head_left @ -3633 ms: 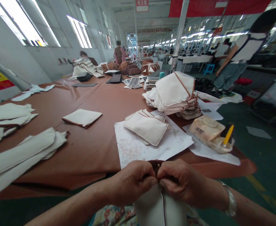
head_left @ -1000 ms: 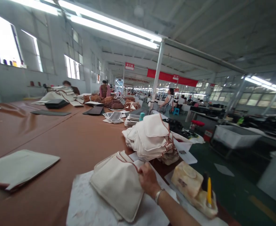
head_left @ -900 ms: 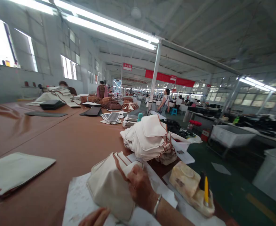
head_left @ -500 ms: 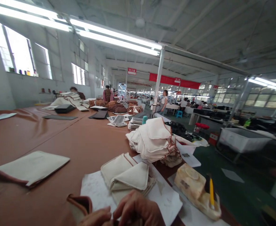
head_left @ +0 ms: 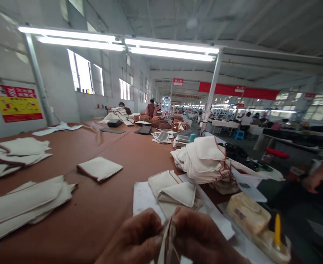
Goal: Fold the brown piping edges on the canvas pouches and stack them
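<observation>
Both hands are close together at the bottom centre, pinching a cream fabric piece [head_left: 166,244] with a brown inner edge, held upright between them. My left hand [head_left: 138,238] grips its left side, and my right hand [head_left: 198,234] grips its right side, thumbs and fingers closed. Just beyond them, folded cream pieces [head_left: 175,190] lie on a white sheet [head_left: 143,198]. Behind these stands a tall pile of cream pieces with brown edging [head_left: 202,159]. A single cream piece [head_left: 100,168] rests on the brown table [head_left: 95,205] to the left.
Stacks of cream pieces [head_left: 26,205] lie at the left. A yellowish container [head_left: 249,216] holding a yellow-handled tool [head_left: 277,231] sits at the right. Beyond it, a person's arm [head_left: 319,174] shows at the right edge. Other people are farther back.
The view has swung left, bringing the left-hand stacks into sight. My hands have risen with the fabric piece, which now stands upright between them. A person's arm shows more fully at the right.
</observation>
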The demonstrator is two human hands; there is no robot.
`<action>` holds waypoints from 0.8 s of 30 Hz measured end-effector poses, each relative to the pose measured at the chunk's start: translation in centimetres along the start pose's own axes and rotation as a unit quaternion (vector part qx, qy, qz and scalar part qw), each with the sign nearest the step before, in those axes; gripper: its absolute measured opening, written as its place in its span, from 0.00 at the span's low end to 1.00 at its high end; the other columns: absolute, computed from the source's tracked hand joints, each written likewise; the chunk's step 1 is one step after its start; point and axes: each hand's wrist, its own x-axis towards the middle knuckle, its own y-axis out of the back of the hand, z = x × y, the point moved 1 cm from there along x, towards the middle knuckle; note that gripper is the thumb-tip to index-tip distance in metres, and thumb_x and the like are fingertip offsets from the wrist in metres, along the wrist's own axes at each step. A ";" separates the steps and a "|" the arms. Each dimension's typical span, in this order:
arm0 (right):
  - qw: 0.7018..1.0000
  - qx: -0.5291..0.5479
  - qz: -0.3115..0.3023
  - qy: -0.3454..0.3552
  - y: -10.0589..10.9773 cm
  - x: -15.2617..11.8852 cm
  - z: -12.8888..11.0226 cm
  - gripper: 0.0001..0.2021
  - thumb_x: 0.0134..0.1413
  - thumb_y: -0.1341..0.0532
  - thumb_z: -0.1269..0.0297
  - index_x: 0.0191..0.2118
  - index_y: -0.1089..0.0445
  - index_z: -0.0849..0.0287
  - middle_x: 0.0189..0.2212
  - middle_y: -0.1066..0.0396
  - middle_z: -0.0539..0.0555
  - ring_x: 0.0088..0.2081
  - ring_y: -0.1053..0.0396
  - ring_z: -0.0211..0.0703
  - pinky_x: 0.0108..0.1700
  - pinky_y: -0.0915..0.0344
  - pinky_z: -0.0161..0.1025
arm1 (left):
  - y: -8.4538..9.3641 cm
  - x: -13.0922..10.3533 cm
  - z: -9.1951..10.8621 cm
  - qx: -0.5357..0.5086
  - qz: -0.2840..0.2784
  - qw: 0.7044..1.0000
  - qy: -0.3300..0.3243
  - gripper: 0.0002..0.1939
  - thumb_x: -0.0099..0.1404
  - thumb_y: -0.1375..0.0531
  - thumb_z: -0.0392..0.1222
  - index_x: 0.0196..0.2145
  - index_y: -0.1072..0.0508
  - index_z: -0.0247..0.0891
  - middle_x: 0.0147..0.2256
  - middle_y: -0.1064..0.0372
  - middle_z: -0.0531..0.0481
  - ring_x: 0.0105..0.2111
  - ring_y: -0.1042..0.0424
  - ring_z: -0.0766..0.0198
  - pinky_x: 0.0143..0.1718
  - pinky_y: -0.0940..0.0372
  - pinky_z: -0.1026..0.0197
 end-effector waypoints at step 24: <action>0.980 -0.182 -0.020 -0.082 -1.6 -4.1 0.2 0.12 0.66 0.48 0.61 0.33 0.33 0.60 0.31 0.33 0.52 0.33 0.37 0.40 0.36 0.42 0.36 | -0.7 -0.9 0.5 0.216 -0.179 0.960 0.021 0.10 0.68 0.46 0.40 0.31 0.29 0.37 0.31 0.39 0.55 0.32 0.39 0.67 0.33 0.45 0.67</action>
